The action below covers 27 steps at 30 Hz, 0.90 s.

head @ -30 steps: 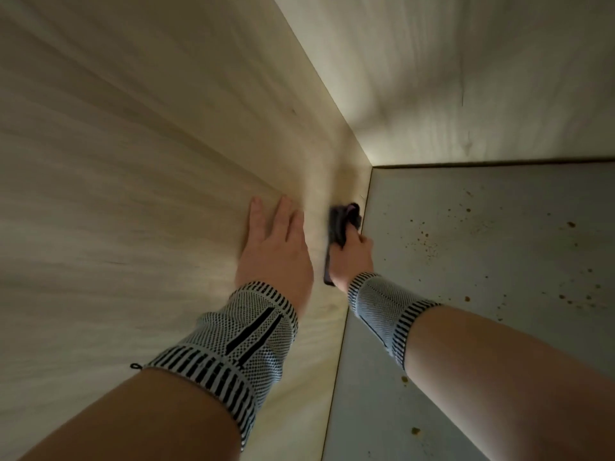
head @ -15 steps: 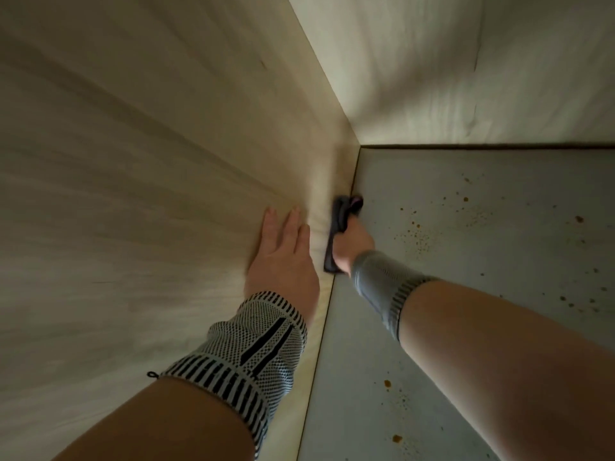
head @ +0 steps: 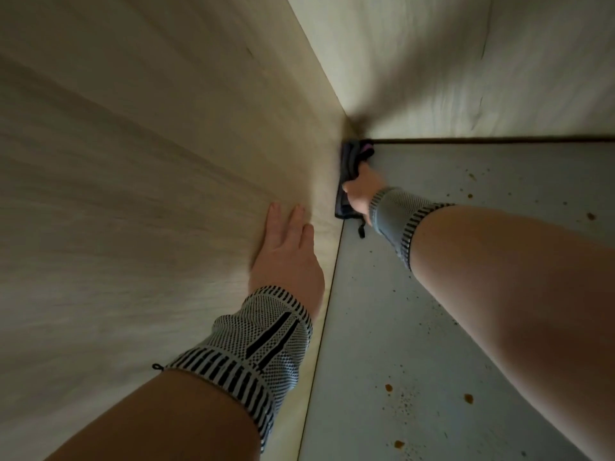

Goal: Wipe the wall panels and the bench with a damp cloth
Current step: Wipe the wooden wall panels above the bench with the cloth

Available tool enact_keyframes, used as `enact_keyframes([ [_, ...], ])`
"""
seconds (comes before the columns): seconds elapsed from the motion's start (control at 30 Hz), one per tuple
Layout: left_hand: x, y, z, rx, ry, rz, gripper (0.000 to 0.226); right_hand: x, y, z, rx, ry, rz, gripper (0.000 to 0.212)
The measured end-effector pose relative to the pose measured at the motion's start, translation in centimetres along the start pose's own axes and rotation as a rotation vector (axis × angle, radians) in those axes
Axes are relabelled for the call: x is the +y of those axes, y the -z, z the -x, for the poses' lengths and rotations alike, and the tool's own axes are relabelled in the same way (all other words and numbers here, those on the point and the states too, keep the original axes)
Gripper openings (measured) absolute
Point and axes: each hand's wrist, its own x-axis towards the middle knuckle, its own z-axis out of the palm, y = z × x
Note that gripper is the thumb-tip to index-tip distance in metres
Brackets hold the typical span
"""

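Fingers of the right hand (head: 357, 191) grip a dark cloth (head: 349, 174) and press it against the foot of the side wall panel (head: 166, 161), its far end reaching the corner ahead of the knuckles. Nearer the body, the left hand (head: 288, 257) lies flat and relaxed on the same panel, holding nothing. Right of both hands spreads the grey bench (head: 382, 327), dotted with brown crumbs (head: 468, 398). Likely risks: the cloth dragging crumbs into the seam, or the damp fold smearing grit onto the back panel (head: 466, 78).
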Motion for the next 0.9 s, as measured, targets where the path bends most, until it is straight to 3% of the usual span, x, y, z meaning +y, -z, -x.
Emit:
enact_keyframes([
  [0.1,0.0,-0.1,0.2,0.016,0.003,0.000,0.054,2.3,-2.9,2.2,0.008,-0.014,0.039,0.042],
  [0.27,0.2,-0.5,2.1,-0.005,-0.014,0.006,0.054,5.7,-7.1,9.3,-0.052,-0.083,-0.128,0.040],
  [0.43,0.5,-1.2,4.2,-0.032,-0.010,0.014,0.053,9.4,-11.1,16.6,-0.202,-0.098,-0.025,0.043],
  [0.57,0.4,-1.6,6.2,-0.016,0.030,0.008,0.055,7.6,-11.0,17.5,-0.128,-0.153,-0.194,0.054],
  [0.63,0.2,-1.8,7.1,0.016,0.057,0.015,0.059,5.0,-10.2,18.8,-0.050,-0.034,-0.238,0.055],
  [0.7,-0.1,-1.9,8.2,0.057,0.090,0.028,0.064,3.2,-10.2,21.0,-0.006,0.130,-0.340,0.043],
  [0.77,-0.4,-2.1,9.2,0.085,0.119,0.034,0.066,2.2,-10.2,23.0,-0.009,0.168,-0.398,0.033],
  [0.9,-0.9,-2.5,11.3,0.085,0.139,0.014,0.062,2.9,-9.8,20.1,-0.023,-0.136,-0.426,0.052],
])
